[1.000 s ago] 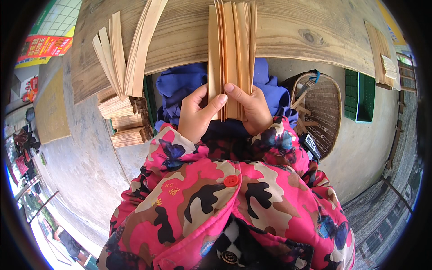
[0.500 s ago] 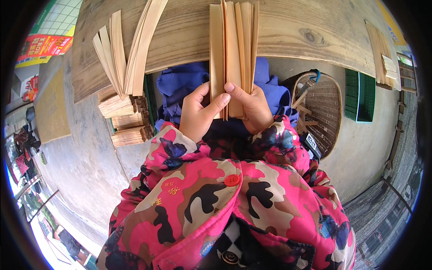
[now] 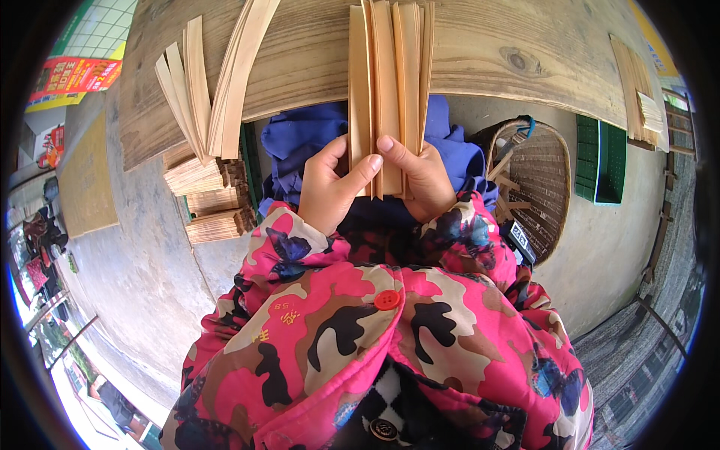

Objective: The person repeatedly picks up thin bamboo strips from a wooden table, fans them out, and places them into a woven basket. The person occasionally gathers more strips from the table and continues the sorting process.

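"From the head view, which way do the wooden strips (image 3: pixel 386 82) point?"
"Their long axis runs near to far, the far ends slightly fanned over the table (image 3: pixel 487 37)."
"And your grip?"
"My left hand (image 3: pixel 328 184) and right hand (image 3: pixel 430 178) pinch the near part from both sides, thumbs on top, above the blue cloth (image 3: pixel 300 142)."

Strips (image 3: pixel 386 90): lt. tan. Jacket (image 3: pixel 330 337): pink/blk/beige camo. Cloth (image 3: pixel 304 139) L of basket (image 3: pixel 546 187): blue. Crate (image 3: pixel 611 165) R of basket: grn.
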Demonstrator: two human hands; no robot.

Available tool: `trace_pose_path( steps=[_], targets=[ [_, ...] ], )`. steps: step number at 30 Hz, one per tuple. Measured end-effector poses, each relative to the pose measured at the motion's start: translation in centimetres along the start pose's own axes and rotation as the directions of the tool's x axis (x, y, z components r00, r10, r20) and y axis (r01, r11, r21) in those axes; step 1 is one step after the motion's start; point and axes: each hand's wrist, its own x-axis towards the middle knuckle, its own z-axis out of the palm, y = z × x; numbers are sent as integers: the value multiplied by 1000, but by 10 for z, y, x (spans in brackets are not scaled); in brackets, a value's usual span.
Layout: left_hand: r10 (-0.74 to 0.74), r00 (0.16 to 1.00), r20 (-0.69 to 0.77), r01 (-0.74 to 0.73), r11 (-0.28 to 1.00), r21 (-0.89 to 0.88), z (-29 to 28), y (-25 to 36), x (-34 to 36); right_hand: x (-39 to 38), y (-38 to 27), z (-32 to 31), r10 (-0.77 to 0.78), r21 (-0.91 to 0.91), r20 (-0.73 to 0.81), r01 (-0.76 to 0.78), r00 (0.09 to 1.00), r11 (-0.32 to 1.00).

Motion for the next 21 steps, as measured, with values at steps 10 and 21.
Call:
trace_pose_path(
  steps=[10,21],
  targets=[
    [-105,993,54,109,992,-64,-8,0,-1,3,2,-9,31,102,-51,-25,998,994],
    [-2,999,-32,3,999,54,1,1,-1,0,3,-5,-31,14,21,30,999,999]
  ],
)
